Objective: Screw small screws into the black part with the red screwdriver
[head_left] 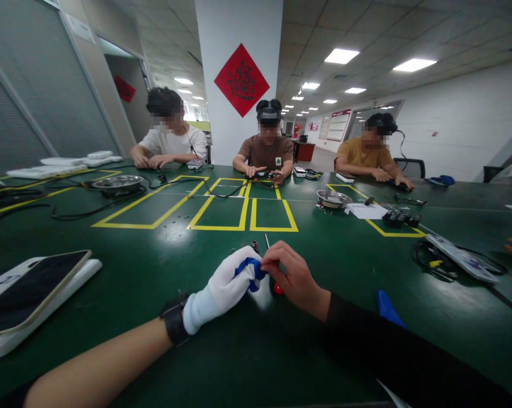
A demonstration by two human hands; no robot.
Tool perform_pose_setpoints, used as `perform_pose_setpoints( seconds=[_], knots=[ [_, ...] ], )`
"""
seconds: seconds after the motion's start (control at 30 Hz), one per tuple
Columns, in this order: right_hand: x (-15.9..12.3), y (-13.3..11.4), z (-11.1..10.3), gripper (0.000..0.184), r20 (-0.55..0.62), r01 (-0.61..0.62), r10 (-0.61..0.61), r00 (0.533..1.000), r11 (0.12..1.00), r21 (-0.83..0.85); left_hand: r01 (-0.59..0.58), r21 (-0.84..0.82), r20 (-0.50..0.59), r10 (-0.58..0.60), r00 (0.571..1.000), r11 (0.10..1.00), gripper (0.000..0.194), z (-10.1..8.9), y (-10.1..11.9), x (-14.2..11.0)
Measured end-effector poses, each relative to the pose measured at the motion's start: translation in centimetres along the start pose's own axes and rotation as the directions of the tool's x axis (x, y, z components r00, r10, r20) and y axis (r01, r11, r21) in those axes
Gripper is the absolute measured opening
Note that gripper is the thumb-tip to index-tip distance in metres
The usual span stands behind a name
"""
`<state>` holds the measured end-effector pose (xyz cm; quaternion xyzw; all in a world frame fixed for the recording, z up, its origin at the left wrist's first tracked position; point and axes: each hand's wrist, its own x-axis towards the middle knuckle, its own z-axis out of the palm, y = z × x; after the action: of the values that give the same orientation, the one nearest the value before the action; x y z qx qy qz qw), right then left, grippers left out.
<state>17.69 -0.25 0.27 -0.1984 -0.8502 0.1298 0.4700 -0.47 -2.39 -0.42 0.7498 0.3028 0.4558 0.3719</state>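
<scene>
My left hand (228,280) wears a white glove with blue on the finger side, and a black band circles its wrist. Its fingers are curled inward, and whatever they may hold is hidden. My bare right hand (296,277) meets it, thumb and forefinger pinching the blue part of the glove (251,269). Partly behind the right hand lies a screwdriver (266,241), its metal shaft pointing away and a red handle end showing below. Just beyond the gloved hand is a small metal part (254,246), too small to name.
A phone (34,289) rests on a white box at left. A blue object (389,309) lies beside my right sleeve. Metal bowls (334,198), a white power strip (462,258), black clips (402,220) and cables occupy the green table (153,340). Several people sit around it.
</scene>
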Motion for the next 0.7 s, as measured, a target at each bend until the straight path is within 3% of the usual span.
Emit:
perform_pose_setpoints(
  seconds=[0.13, 0.33, 0.43, 0.53, 0.6, 0.7],
  knots=[
    [-0.1, -0.1, 0.0, 0.003, -0.073, 0.007, 0.002, 0.997, 0.992, 0.124, 0.052, -0.103, -0.003, -0.052, 0.999, 0.993, 0.023, 0.3, 0.2, 0.0],
    [0.0, 0.0, 0.7, 0.005, -0.028, -0.002, 0.003, 1.000, 0.999, 0.039, 0.053, -0.049, -0.029, -0.054, 0.998, 0.997, 0.028, 0.3, 0.4, 0.0],
    [0.0, 0.3, 0.9, 0.006, -0.060, -0.027, 0.026, 0.998, 1.000, -0.015, -0.009, 0.097, -0.148, 0.023, 0.989, 0.995, 0.029, -0.3, 0.3, 0.2],
    [0.2, 1.1, 0.5, 0.007, -0.048, -0.108, 0.101, 0.994, 0.982, -0.155, -0.085, 0.168, -0.307, 0.134, 0.942, 0.982, 0.029, -1.4, -0.7, 0.7],
    [0.4, 1.7, 0.0, 0.006, 0.037, -0.111, 0.128, 0.991, 0.947, -0.302, -0.109, 0.238, -0.293, 0.178, 0.940, 0.965, 0.044, -2.1, -1.8, 1.1],
    [0.6, 2.6, -0.5, 0.006, 0.197, -0.021, 0.130, 0.972, 0.879, -0.477, -0.040, 0.437, -0.166, 0.124, 0.978, 0.898, 0.084, -2.6, -3.2, 1.6]
  ],
)
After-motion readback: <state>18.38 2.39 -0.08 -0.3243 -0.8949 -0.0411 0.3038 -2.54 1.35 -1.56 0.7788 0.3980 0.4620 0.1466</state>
